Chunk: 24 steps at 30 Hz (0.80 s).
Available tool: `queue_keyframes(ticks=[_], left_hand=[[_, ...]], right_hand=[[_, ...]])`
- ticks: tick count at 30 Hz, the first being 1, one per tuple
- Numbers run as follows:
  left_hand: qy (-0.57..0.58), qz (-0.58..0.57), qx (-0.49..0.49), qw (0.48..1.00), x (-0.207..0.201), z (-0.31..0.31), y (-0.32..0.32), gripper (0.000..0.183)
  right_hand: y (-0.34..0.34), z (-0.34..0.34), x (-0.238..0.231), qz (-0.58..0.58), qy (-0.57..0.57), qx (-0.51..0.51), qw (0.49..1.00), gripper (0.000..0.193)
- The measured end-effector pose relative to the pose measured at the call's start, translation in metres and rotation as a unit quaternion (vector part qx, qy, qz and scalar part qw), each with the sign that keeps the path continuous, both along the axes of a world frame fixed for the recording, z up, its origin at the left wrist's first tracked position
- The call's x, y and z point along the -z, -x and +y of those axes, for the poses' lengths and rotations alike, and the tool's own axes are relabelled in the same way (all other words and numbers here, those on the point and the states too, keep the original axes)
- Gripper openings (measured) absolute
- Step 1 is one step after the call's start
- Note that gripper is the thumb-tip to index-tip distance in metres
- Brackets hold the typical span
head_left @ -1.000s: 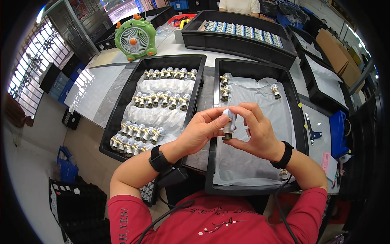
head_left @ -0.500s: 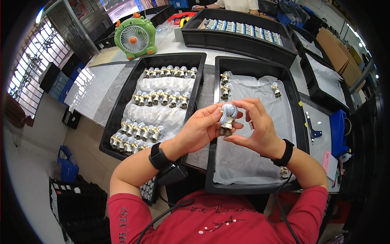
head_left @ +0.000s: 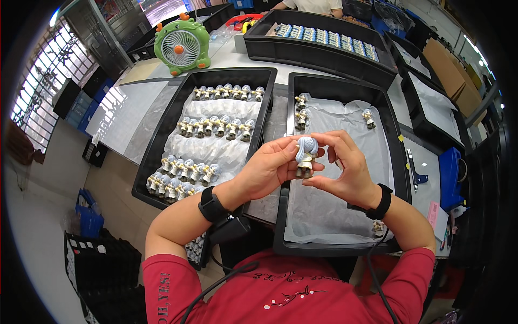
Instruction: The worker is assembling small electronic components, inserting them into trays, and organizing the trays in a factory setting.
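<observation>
A small figurine (head_left: 305,164) with pale blue-grey hair, a white outfit and dark boots is upright between my two hands. My left hand (head_left: 268,168) is closed on its left side, thumb near the hair. The fingers of my right hand (head_left: 349,167) curve round it, fingertips by the head and thumb by the boots. Its hair is toward me, so the front is hidden. Both hands are above the left edge of a black tray (head_left: 402,178) lined with white sheet, where a few similar figurines (head_left: 301,119) lie. Another black tray (head_left: 268,94) on the left holds several rows of figurines (head_left: 221,126).
A green fan (head_left: 182,46) stands at the back left. Farther back, a deep black bin (head_left: 318,58) holds rows of blue-and-white pieces. On the right lie a blue-handled tool (head_left: 420,177) and a blue container (head_left: 450,170). A person (head_left: 315,6) is across the table.
The figurine has turned slightly, showing more of the back of its hair. My hands have shifted a little to the right with it.
</observation>
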<state>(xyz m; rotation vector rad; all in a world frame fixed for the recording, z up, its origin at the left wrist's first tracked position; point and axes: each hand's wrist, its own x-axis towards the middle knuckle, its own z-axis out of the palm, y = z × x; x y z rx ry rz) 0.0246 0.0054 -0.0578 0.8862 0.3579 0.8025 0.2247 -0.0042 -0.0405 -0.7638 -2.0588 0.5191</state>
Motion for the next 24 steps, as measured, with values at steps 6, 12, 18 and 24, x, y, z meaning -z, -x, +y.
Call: queue_keyframes(ticks=[6,12,18,24], left_hand=[[0.016,0.0,0.007,1.0,0.0,0.0,0.0,0.047],[-0.019,0.004,-0.001,1.0,-0.008,-0.002,0.004,0.051],[-0.157,0.227,-0.11,0.955,-0.063,0.012,0.054,0.041],[-0.377,0.628,-0.089,0.675,-0.049,0.018,0.123,0.032]], right_hand=[[-0.001,-0.002,-0.002,-0.004,0.028,-0.001,1.0,0.066],[0.001,0.001,-0.003,-0.006,0.025,-0.008,1.0,0.07],[-0.005,0.003,0.0,0.009,0.046,0.015,0.999,0.064],[-0.002,0.006,0.002,0.01,0.043,0.05,0.998,0.037]])
